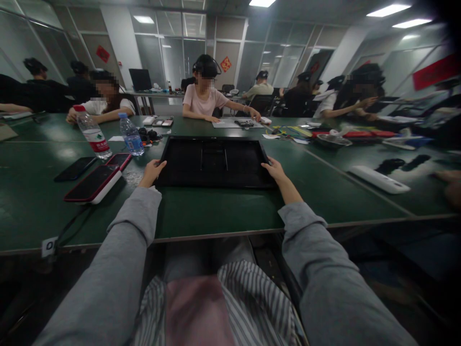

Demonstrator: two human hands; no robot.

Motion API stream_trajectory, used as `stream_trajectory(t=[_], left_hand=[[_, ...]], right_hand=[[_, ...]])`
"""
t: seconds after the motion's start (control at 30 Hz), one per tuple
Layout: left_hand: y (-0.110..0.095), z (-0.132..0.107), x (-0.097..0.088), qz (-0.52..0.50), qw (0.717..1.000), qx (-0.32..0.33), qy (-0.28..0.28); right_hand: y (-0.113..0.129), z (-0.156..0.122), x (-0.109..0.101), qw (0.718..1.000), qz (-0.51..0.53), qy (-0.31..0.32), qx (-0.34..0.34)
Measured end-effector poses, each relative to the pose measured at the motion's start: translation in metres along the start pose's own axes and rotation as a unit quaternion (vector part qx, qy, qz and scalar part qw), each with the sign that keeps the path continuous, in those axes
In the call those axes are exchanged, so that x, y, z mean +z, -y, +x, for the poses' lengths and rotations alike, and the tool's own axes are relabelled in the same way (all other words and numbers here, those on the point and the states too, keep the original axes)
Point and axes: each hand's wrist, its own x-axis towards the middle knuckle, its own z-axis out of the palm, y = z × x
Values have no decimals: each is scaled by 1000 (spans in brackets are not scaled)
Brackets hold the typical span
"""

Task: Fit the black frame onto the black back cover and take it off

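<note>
A wide, black rectangular tray-like panel (pixel 180 166) with a raised rim lies flat at the table in front of me. Two thin pale lines joined by a bar, like a frame, show in its middle; I cannot tell whether they are part of it or a reflection. My left hand (pixel 153 173) grips the panel's left edge, thumb on top and the other fingers mostly hidden. At the opposite edge, my right hand (pixel 275 172) holds on in the same way. Both grey sleeves are rolled back from the wrists.
Left of the panel stand a red-capped bottle (pixel 94 137) and a blue-capped bottle (pixel 130 135). Nearby lie a dark phone (pixel 75 169) and a red-edged device (pixel 91 185) with a cable. A long white device (pixel 380 179) lies right. Across the green table (pixel 216 209), a person in pink (pixel 203 100) sits.
</note>
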Motion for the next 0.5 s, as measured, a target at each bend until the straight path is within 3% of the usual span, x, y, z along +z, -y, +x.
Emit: stream_trajectory(t=[0.07, 0.2, 0.37, 0.5], left_hand=[[3, 3, 1, -7, 1000, 3, 0], [12, 11, 5, -39, 999, 2, -20], [19, 19, 9, -128, 991, -20, -21], [20, 19, 10, -153, 988, -16, -29]], right_hand=[[1, 0, 0, 999, 34, -10, 35], [5, 0, -4, 997, 51, -44, 31], [3, 5, -20, 984, 30, -172, 20], [1, 2, -35, 953, -58, -290, 71]])
